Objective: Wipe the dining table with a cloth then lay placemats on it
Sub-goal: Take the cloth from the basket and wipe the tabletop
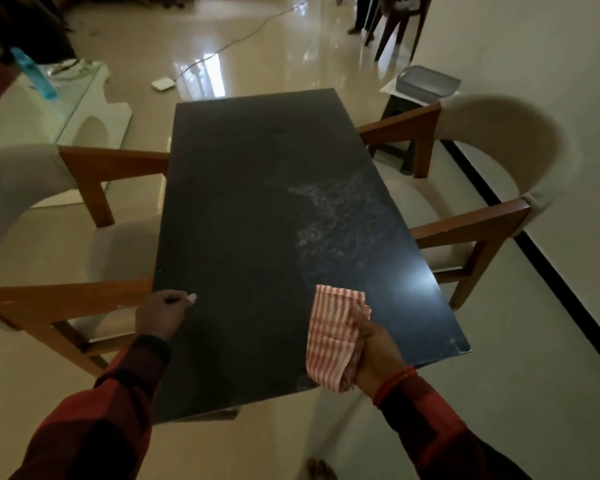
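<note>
A dark rectangular dining table (pixel 243 202) fills the middle of the head view, with a pale smeared patch on its right half. A red-and-white striped cloth (pixel 333 336) lies over the near right part of the tabletop, and my right hand (pixel 378 351) grips it from the right side. At the table's near left edge rests my left hand (pixel 163 315), fingers curled over the edge and thumb lying on the tabletop. No placemats are in view.
Wooden armchairs with pale cushions stand against the left (pixel 66 209) and right (pixel 471 188) sides of the table. A grey box (pixel 426 83) sits on a dark stool at the far right. Farther left, a glass table (pixel 63 98) carries a blue bottle (pixel 35 74). A cable crosses the glossy floor.
</note>
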